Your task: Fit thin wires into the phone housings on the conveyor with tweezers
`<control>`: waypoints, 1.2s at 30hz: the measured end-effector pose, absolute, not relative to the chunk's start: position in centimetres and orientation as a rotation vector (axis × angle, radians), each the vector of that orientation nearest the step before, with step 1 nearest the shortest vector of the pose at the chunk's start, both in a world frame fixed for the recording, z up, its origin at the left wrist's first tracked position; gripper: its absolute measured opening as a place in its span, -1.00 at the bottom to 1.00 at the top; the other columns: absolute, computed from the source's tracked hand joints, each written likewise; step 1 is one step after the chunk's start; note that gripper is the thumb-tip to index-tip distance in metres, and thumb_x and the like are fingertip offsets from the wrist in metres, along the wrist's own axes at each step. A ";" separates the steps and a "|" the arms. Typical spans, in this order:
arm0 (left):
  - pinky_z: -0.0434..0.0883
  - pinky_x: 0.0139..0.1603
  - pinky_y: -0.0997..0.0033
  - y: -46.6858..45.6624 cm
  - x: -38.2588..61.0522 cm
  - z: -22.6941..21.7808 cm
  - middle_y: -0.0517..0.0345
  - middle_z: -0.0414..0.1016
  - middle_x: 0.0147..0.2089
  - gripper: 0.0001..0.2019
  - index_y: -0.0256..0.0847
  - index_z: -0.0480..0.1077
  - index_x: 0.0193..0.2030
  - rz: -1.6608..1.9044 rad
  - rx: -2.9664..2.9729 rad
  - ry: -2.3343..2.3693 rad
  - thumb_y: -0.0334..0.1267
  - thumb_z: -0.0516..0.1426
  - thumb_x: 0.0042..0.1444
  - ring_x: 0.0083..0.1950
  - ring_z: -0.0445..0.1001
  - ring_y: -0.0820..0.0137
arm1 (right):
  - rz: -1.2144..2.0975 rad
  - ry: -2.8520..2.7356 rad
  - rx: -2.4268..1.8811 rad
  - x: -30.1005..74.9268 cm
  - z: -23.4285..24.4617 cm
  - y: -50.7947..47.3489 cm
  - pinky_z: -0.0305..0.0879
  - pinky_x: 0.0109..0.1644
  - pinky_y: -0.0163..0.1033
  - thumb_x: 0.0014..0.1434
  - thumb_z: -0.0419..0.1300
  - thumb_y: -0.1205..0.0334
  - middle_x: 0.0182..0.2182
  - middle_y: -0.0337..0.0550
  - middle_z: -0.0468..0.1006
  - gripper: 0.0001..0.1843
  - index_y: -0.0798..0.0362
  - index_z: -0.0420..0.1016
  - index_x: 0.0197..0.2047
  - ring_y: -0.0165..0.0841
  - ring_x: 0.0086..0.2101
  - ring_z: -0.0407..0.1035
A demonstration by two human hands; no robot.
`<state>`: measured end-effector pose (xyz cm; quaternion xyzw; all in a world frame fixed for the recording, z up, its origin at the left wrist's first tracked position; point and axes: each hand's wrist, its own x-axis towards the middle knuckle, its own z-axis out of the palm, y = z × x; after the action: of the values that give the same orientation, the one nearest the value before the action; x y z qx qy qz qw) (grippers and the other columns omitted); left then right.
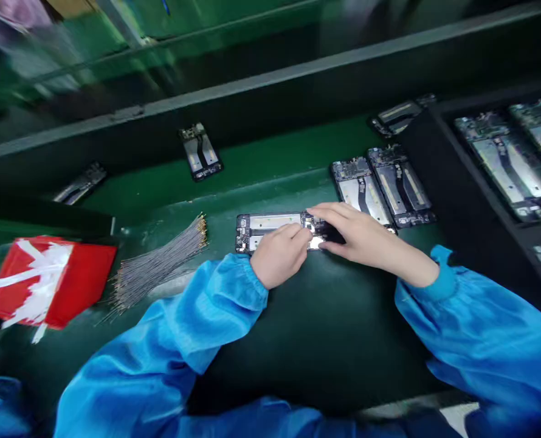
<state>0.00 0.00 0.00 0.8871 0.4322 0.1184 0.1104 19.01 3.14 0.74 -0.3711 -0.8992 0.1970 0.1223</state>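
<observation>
One green workbench [334, 340] is filling most of the view. One black tray [439, 164] is standing on the right, with at least three tray phones [507, 164] showing inside (the picture's edge is cutting off the rest). Two blue sleeves [489, 328] are reaching in from below. One red container [88, 267], crossed with torn white strips, is sitting at the left. Beside it, one bundle of thin grey wires [161, 258] is lying slantwise, too many to count.

Two bare hands are meeting over one opened phone [275, 220], which is lying flat and crosswise at the centre. The right hand [359, 234] is grasping its right end between thumb and fingers. The left hand [283, 254] is curling over its middle, fingertips at the circuit board; whether they are pinching anything, I cannot tell.

Five more opened phones are lying around: two side by side [402, 188] near the tray, one behind them [398, 118], one beyond the wires [200, 152], one far left [81, 182].
</observation>
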 end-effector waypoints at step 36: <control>0.30 -0.32 0.48 0.6 -4.3 -0.2 0.13 0.26 -0.40 -0.69 -0.20 0.35 -0.02 0.488 2.791 0.785 -0.37 -0.12 0.20 -0.36 0.23 0.44 | 0.681 -2.726 -1.269 17.9 1.8 3.7 0.19 -0.46 -0.27 -0.02 0.08 0.25 -0.02 -0.10 0.20 -0.51 0.00 0.14 0.03 -0.44 -0.46 0.23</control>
<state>-4.27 0.63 -0.23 0.9445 0.2656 0.1652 0.1006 17.94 3.68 1.81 -0.4113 -0.8839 0.2207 0.0292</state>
